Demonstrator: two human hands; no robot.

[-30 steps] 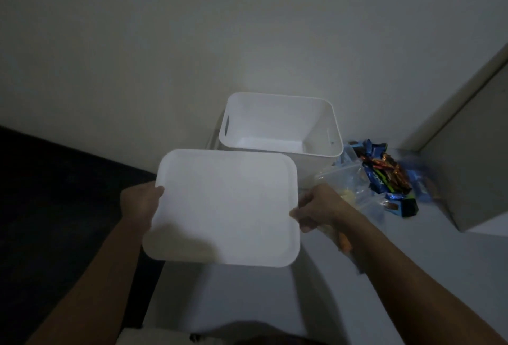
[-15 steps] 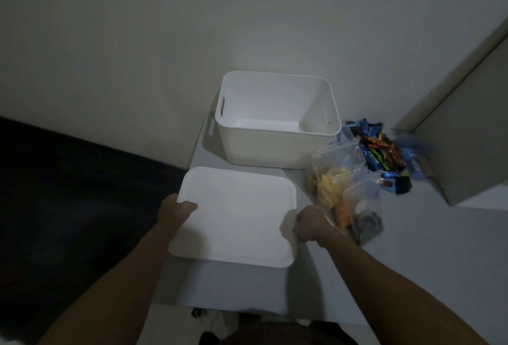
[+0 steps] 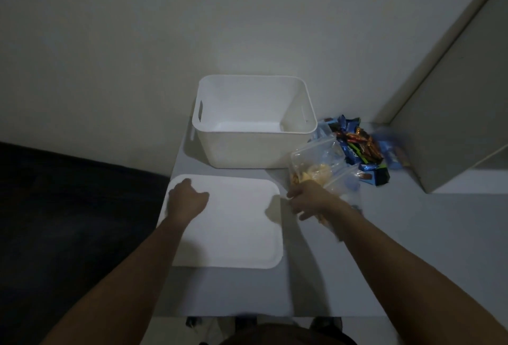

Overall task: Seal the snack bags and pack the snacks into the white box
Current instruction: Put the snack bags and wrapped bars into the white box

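Observation:
The white box [image 3: 247,149] stands open and empty at the back of the grey table [image 3: 384,248]. Its white lid [image 3: 236,229] lies flat on the table in front of it. My left hand [image 3: 187,200] rests on the lid's far left corner, fingers loosely bent. Just off the lid's right edge is my right hand [image 3: 306,201], fingers relaxed and holding nothing. It partly covers the clear snack bags [image 3: 316,164] with yellow chips. Right of the box lies a pile of wrapped snacks [image 3: 357,146] in blue and orange foil.
A pale cabinet [image 3: 453,124] stands at the table's right rear corner. The wall runs close behind the box. A dark surface [image 3: 68,221] lies beyond the table's left edge, which runs just left of the lid.
The lid came down from the air and now lies flat on the table. My right hand has let go of its right edge, and my left hand has slid on top of it.

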